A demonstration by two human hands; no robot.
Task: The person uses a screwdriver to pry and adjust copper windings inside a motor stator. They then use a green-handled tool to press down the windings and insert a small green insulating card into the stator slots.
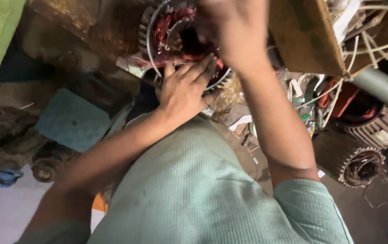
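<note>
The left hand (186,88) lies flat on the near rim of a motor stator (180,40), fingers spread and pressed against its copper windings (167,25). The right hand (232,31) is over the stator's far side, blurred; its fingers seem curled into the core, though I cannot tell what they grip. Another stator (359,166) lies on the floor to the right, near loose wires (366,45).

The person wears a pale green, finely ribbed knit shirt (194,180). Its short sleeves end above the elbows. Both forearms are bare.
</note>
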